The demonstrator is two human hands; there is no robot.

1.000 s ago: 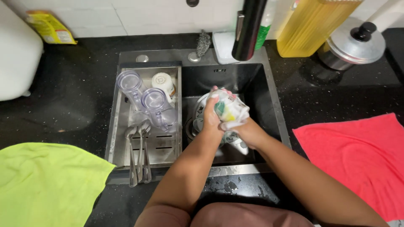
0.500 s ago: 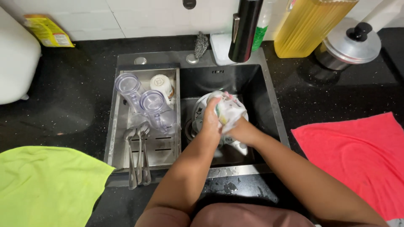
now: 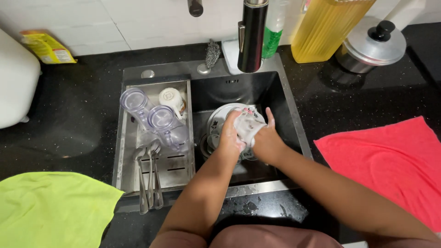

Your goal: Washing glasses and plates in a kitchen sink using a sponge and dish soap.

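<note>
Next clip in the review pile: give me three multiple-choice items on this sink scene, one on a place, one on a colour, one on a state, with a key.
1. Where do the spoons lie?
A. In the drainer tray left of the basin
B. On the red cloth
C. On the pot lid

2. What colour is the cloth at lower left?
A. Blue
B. Yellow-green
C. White

3. How are the two hands placed?
A. Both on the worktop
B. One on the tap
C. Both on a small white cup over the basin

Key: 1 A, the spoons rest in the drainer tray; 2 B, it is yellow-green; 3 C, left hand and right hand clasp the cup above the sink.
</note>
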